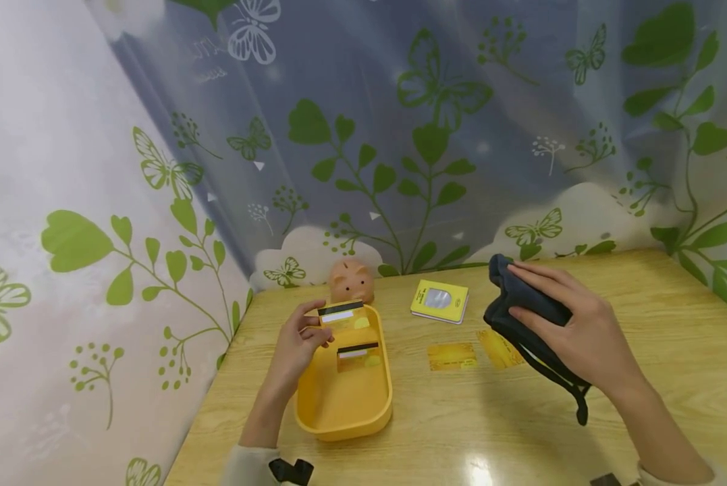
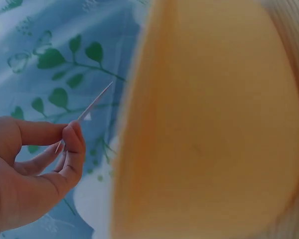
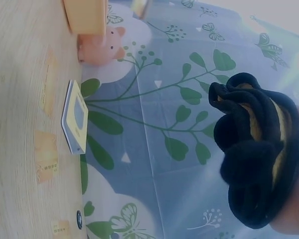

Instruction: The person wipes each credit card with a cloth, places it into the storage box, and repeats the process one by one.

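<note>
My left hand (image 1: 295, 345) pinches a gold card (image 1: 346, 317) with a black stripe, held over the far end of a yellow tray (image 1: 343, 403). The left wrist view catches this card (image 2: 95, 103) nearly edge-on between thumb and fingers. A second striped gold card (image 1: 358, 359) lies in the tray. On the other side, my right hand (image 1: 582, 331) grips a dark blue cloth pouch (image 1: 530, 304) above the table, a cord dangling from it. Seen from the right wrist, yellowish strips show between the folds of the pouch (image 3: 249, 164).
A pink piggy bank (image 1: 351, 282) stands behind the tray. To its right lies a yellow booklet (image 1: 439, 301). Gold cards (image 1: 452, 356) lie on the wooden table (image 1: 424, 418), one partly covered by the pouch. A small dark oval object (image 3: 79, 219) shows near the patterned curtain (image 3: 154, 149).
</note>
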Tool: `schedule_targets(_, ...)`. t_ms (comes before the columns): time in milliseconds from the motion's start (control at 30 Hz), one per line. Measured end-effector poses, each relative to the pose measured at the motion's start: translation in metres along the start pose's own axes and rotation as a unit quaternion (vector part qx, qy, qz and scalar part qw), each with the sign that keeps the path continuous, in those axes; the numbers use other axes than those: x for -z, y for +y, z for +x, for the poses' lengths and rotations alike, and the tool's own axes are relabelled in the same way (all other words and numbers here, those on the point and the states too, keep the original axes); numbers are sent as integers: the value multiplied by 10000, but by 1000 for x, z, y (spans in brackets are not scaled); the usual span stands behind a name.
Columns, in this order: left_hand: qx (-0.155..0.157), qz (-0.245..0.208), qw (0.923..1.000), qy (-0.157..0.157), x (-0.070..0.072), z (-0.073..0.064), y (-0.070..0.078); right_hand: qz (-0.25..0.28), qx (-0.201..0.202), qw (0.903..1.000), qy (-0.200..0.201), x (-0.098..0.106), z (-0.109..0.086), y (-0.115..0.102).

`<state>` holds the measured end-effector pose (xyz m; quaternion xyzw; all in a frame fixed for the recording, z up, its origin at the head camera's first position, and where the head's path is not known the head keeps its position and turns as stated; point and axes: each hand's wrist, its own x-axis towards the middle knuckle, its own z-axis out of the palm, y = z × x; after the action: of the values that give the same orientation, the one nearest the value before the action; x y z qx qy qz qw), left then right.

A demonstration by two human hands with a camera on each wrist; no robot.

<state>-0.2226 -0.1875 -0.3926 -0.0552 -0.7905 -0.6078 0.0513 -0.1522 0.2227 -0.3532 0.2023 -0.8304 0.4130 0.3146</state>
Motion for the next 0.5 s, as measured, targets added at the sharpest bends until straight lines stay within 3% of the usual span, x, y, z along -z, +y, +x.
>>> schedule_targets(200,481,353,9980,-219,7,5,-15,-23,-29,10000,12,3,1,1)
schedule_targets(500,692,682,9947,-325,4,10,-28,-22,-41,10000,15,4,0,3)
